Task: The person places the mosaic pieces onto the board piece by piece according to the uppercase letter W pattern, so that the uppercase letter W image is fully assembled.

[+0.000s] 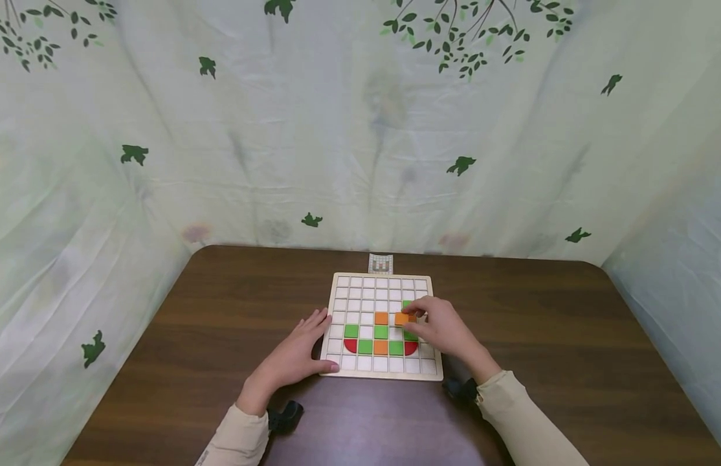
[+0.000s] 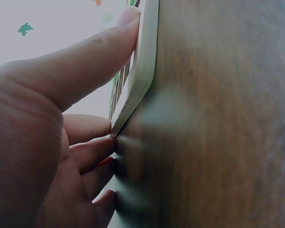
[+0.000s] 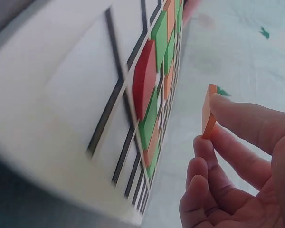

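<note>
A square wooden board [image 1: 384, 377] with a grid of white cells lies on the table. Green squares, orange squares and two red rounded pieces [image 1: 411, 348] sit in its cells. My left hand [image 1: 296, 353] rests at the board's left side, thumb on the near left corner and fingertips against the edge. Over the right part of the board, my right hand [image 1: 444, 327] pinches an orange square tile [image 3: 207, 114] between thumb and fingers. In the right wrist view that tile is held apart from the board. The right fingers partly cover the right column of tiles in the head view.
A small printed card [image 1: 380, 264] lies just beyond the board's far edge. The brown wooden table [image 1: 250, 291] extends to both sides. Pale curtains [image 1: 337, 129] with leaf and bird prints hang behind and beside it.
</note>
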`<state>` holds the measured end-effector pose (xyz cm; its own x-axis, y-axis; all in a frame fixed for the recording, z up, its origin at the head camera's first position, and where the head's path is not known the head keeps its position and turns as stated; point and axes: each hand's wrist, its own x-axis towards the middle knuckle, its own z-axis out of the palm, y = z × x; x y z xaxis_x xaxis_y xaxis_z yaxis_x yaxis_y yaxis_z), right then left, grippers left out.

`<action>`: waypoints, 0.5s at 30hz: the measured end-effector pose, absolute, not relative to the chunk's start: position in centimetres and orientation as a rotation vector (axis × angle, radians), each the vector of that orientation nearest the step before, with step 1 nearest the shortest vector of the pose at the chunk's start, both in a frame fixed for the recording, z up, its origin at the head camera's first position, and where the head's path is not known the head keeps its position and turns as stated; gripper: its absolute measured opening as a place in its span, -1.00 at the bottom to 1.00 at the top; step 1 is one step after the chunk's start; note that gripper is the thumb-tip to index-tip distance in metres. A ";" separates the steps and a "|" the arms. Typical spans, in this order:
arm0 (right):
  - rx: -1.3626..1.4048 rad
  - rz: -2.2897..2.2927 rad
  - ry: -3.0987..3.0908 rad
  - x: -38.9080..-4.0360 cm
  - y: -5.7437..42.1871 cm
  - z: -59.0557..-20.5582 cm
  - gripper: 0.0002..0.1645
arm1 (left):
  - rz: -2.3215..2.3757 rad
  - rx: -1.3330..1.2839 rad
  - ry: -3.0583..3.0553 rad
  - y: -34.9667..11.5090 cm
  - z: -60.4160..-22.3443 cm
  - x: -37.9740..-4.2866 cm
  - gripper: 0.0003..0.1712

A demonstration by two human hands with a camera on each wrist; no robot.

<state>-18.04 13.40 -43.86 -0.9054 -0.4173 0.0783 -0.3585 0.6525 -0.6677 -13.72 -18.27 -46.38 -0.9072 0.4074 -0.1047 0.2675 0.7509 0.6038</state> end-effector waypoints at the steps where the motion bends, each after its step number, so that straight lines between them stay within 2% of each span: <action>1: -0.662 -1.100 2.780 -18.1 13.1 -43.8 -0.74 | 0.886 0.535 2.721 -18.3 -46.4 -13.7 0.14; 15: -0.660 -1.099 2.743 -18.5 9.4 -44.0 -0.75 | 0.870 0.539 2.726 -18.2 -46.5 -13.8 0.13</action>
